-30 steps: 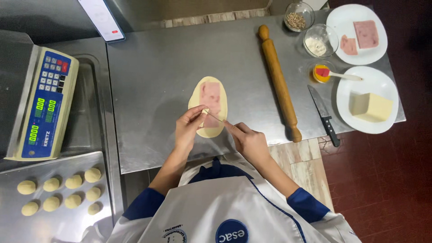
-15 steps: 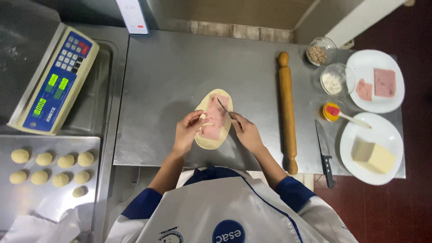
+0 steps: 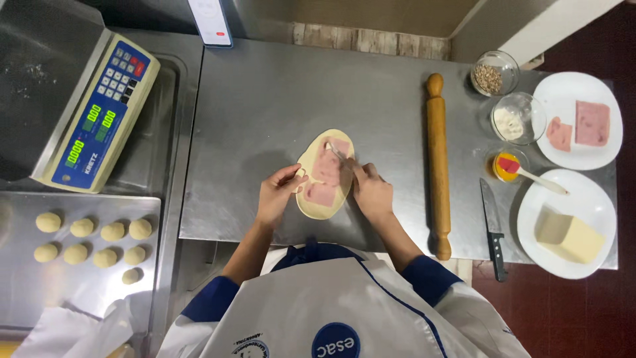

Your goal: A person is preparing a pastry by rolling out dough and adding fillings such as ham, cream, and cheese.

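Observation:
An oval of flattened dough (image 3: 319, 212) lies on the steel table (image 3: 265, 99), with pink ham slices (image 3: 324, 169) on top. My left hand (image 3: 278, 195) is at the dough's left edge, fingertips pinching the rim. My right hand (image 3: 372, 192) rests at the right edge. Its fingers hold a thin pale strip (image 3: 338, 154) that lies across the upper ham slice.
A wooden rolling pin (image 3: 437, 159) lies right of the dough, with a black-handled knife (image 3: 491, 225) beyond it. At the far right are a plate with a cheese block (image 3: 533, 199), a plate of ham (image 3: 550, 89), and three small bowls (image 3: 517, 118). On the left are a scale (image 3: 99, 113) and a tray of dough balls (image 3: 86, 232).
The view has shifted and come closer. Both hands stay at the dough's edges, and the pale strip has moved further up over the ham.

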